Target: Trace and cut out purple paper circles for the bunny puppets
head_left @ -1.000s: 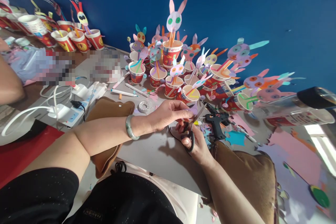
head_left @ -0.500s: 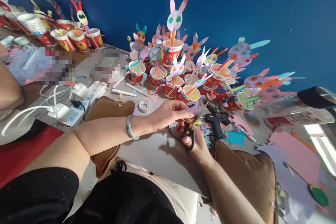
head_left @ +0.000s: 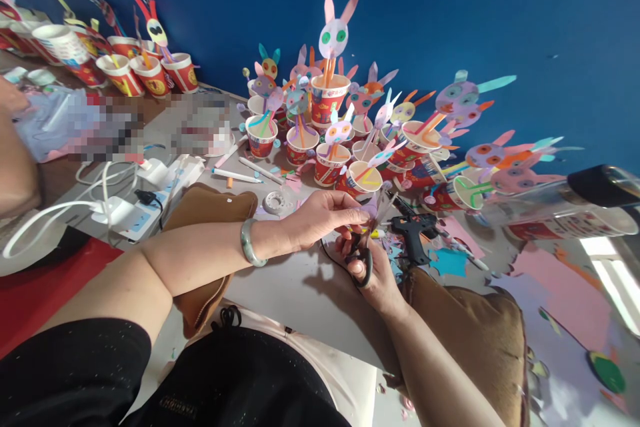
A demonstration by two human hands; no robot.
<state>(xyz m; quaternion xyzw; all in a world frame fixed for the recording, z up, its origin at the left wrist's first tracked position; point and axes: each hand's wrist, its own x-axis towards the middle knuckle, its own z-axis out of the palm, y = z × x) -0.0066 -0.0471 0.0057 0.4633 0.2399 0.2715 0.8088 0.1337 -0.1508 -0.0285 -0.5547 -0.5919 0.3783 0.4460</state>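
My left hand (head_left: pixel 325 217), below which a green bangle (head_left: pixel 253 242) circles the wrist, pinches a small piece of purple paper (head_left: pixel 370 207). In my right hand (head_left: pixel 373 280) are scissors (head_left: pixel 369 267) with dark handles, their blades pointing up and away beside the paper. Fingers partly hide both the paper and the blades. A black glue gun (head_left: pixel 413 233) lies just right of my hands. Right behind them stands a paper cup (head_left: pixel 359 180) with a paper figure in it, one of several such cups with rabbit-like heads.
A tape roll (head_left: pixel 275 201) and white pens (head_left: pixel 237 175) lie left of my hands. Brown cushions (head_left: pixel 465 327) flank my forearms. A power strip (head_left: pixel 135 213) with cables is at left, near another person's arm (head_left: pixel 17 153). A clear bottle (head_left: pixel 560 203) and coloured paper (head_left: pixel 565 293) occupy the right.
My hands keep almost the same place, and the scissors stay at the purple paper. The other person's arm at the left edge has shifted slightly.
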